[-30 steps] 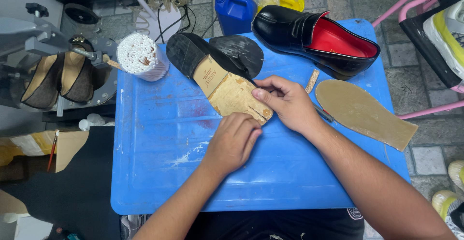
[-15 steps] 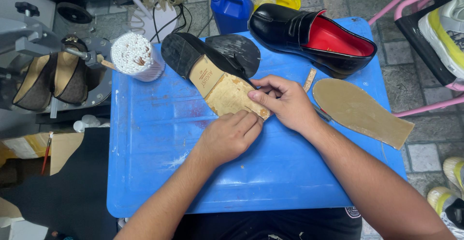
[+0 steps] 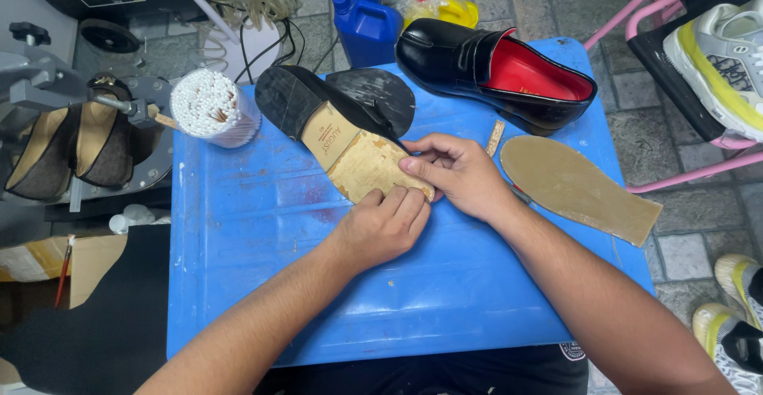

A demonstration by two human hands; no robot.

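Note:
An upturned shoe [image 3: 334, 125] with a black heel and a tan leather sole lies on the blue table [image 3: 262, 244]. My left hand [image 3: 381, 224] presses its fingers on the front edge of the sole. My right hand [image 3: 457, 172] grips the sole's toe end from the right, thumb on top. A thin dark tool shaft pokes out by my right wrist, partly hidden. A loose black rubber sole piece [image 3: 377, 97] lies behind the shoe.
A black loafer with red lining [image 3: 493, 73] stands at the back right. A tan insole [image 3: 576, 188] lies at the right. A cup of white sticks [image 3: 214, 109], blue and yellow bottles [image 3: 366, 17], a machine holding shoes [image 3: 71, 145] and sneakers [image 3: 715, 53] surround the table.
Both hands have shifted slightly on the sole's toe end; my left fingers now sit closer against my right hand. The shoe has stayed in place.

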